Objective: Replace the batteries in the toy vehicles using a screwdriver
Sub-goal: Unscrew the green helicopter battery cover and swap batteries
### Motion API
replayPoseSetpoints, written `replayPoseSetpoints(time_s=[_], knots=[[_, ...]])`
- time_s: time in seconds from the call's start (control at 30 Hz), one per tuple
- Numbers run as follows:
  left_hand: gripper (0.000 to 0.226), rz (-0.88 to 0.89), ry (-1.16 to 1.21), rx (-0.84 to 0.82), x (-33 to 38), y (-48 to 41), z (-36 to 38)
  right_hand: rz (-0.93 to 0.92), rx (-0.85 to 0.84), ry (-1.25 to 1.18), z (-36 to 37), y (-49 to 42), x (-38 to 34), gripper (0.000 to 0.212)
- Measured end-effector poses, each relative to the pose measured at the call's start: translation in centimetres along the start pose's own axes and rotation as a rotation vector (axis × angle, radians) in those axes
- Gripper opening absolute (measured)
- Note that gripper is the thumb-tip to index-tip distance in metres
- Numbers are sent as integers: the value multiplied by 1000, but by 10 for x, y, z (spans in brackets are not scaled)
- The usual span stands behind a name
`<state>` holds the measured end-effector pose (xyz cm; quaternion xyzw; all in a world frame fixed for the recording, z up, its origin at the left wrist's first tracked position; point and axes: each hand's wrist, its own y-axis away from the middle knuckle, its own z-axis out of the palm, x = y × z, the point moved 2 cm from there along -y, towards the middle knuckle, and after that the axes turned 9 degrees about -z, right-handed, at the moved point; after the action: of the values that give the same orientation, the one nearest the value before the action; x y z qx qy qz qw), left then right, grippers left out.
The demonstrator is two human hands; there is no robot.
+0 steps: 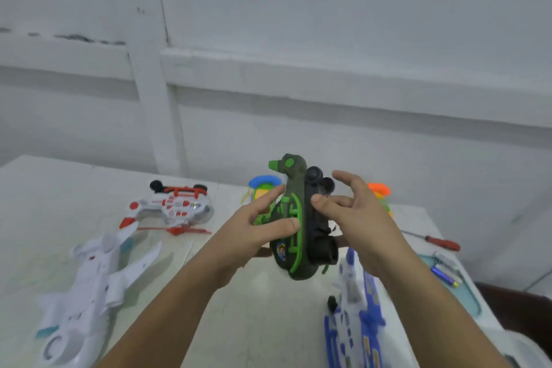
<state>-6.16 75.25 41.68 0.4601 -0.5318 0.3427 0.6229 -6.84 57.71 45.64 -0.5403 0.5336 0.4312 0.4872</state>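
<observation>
Your left hand (pixel 257 228) grips the green toy vehicle (pixel 294 218). The thumb lies across its green side and the fingers wrap round the far edge. Your right hand (pixel 357 213) is looser. Its thumb presses on the toy's black underside, while the other fingers are spread and only lightly bent, with the forefinger lifted clear. Whether your lower right fingers support the toy from behind is hidden.

You are holding the toy in the air above the middle of the white worktop (pixel 254 314). It is turned on its side and stands nearly on end. The black underside and its dark wheels face your right hand.

Just below your right wrist, a blue and white toy (pixel 357 320) lies on the worktop. Further right, a red-handled screwdriver (pixel 442 243) lies near the worktop's edge, well away from both hands. Nearer you than the screwdriver is a pale blue tray (pixel 475 303) holding batteries (pixel 445 275).

Behind the green toy, a blue and yellow toy (pixel 264 184) and an orange toy (pixel 378 189) are partly hidden by your fingers. To your left, a red and white toy helicopter (pixel 174 206) lies near the back of the worktop. A large white toy plane (pixel 86 287) lies nearer to you on that side.
</observation>
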Motion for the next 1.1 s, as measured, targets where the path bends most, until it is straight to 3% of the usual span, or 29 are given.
replayPoseSetpoints(time_s=[0.13,0.37,0.47,0.6,0.87,1.0,1.1], knots=[[85,-1,-1,-78,38,-23,31,-42,61,-64,-43,-14,-20,49],[62,56,77,-114,64,-63,100,-186,93,32,-123,-25,-33,30],[60,53,139,-138,63,-75,132,-199,50,58,-158,-26,-27,39],[53,95,82,-47,63,-89,172,-210,6,-11,-198,-28,-11,54],[47,154,-127,83,63,-112,232,-320,-64,-38,-259,-36,9,53],[32,147,-71,82,61,-115,254,-322,-94,-45,-278,-39,19,53],[34,71,-2,111,55,-117,265,-315,-130,-32,-288,-40,26,54]])
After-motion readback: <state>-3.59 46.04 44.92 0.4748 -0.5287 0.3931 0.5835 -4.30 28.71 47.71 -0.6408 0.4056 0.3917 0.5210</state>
